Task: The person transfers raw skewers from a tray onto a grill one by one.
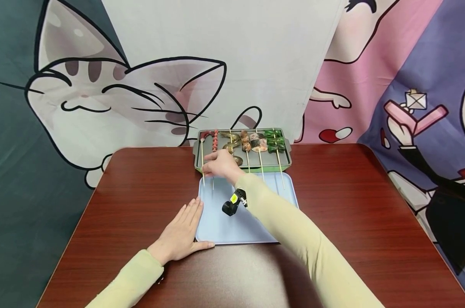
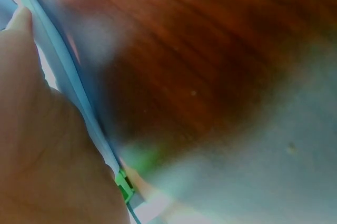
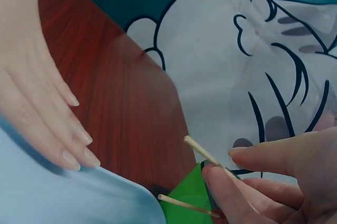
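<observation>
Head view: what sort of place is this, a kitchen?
Probably a staged tabletop, not a kitchen: a wooden table, a cartoon cat backdrop, and skewers on a green tray beside a blue tray.

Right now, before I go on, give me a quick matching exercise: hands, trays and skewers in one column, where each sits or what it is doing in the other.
Things:
1. left hand
2. right hand
3. blue tray
4. green-rimmed tray

Places or states:
A. at the far table edge, holding the food skewers
B. flat, fingers straight, against the near tray's left edge
C. bare, nearer the person, under the skewers' overhanging stick ends
D. pinching the stick of a skewer

Pairs: 1-B, 2-D, 3-C, 4-A
</observation>
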The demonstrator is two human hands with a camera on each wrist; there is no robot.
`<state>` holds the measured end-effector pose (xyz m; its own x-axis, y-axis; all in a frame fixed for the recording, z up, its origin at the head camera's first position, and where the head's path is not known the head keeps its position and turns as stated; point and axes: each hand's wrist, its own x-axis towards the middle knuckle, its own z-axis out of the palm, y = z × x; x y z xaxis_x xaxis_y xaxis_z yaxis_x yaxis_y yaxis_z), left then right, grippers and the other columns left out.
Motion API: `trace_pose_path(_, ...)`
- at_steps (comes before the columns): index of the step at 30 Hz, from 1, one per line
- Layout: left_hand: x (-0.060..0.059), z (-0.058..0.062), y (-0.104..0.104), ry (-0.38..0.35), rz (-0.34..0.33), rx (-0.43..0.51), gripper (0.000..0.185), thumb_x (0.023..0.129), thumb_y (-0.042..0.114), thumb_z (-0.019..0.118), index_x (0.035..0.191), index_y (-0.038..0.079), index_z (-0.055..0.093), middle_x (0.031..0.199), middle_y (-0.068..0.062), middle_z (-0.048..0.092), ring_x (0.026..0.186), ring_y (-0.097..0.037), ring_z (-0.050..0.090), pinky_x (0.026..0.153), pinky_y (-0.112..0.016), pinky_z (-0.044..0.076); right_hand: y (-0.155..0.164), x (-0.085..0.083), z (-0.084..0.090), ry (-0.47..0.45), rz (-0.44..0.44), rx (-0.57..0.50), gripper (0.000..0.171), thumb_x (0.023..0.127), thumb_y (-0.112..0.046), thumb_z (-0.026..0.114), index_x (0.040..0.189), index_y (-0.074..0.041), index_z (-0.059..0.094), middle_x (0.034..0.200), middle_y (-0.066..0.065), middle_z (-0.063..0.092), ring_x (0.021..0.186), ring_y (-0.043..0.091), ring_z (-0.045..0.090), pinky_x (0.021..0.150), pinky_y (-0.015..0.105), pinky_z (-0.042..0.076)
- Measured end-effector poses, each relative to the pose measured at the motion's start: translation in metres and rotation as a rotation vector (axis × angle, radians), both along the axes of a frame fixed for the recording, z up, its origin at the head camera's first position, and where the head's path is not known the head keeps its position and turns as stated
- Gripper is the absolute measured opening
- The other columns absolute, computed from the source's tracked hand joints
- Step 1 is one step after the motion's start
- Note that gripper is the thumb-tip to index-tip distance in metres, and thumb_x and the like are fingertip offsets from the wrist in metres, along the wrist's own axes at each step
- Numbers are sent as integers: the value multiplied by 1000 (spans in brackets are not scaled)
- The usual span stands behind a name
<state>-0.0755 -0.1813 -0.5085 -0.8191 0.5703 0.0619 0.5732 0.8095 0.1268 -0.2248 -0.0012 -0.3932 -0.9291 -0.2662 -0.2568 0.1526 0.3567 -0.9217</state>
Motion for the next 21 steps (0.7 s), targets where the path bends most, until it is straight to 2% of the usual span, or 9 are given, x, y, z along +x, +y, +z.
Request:
trace_pose_path(5,-1,-1,-1,9,-4,13,112,92,80,42,157,-9,24,165,-25,17,152,-35,17,121,-49,18,3,7,4,19,65,47,41,91,-9,76,129,4,68,99,17,75,87,26,75,69,26,59)
trace_pose_path(8,-1,-1,-1,3,-2,16,112,92,81,41,157,-9,24,165,-25,17,152,-35,17,121,-48,18,6,12,6,2,96,22,41,94,-15,75,130,4,67,107,19,74,94,30,74,73,28,60)
trace_pose_path(11,0,2,0,-39,7,22,113,91,82,41,158,-8,22,166,-24,14,153,-34,14,121,-48,16,12,17,10,19,109,3,44,96,-22,74,132,2,66,111,18,73,97,31,73,78,32,60)
trace_pose_path(17,-6,24,-6,-146,46,111,117,88,77,56,158,-9,20,165,-25,15,152,-37,14,121,-53,14,27,21,24,75,118,-103,45,99,-30,71,133,-1,66,118,15,72,103,29,71,90,39,57)
trace_pose_path(21,-21,44,-18,-142,102,136,120,86,77,59,159,-8,15,166,-26,10,152,-40,11,121,-55,12,48,23,39,79,100,-215,47,101,-33,67,136,-2,63,124,16,69,114,35,66,98,44,52)
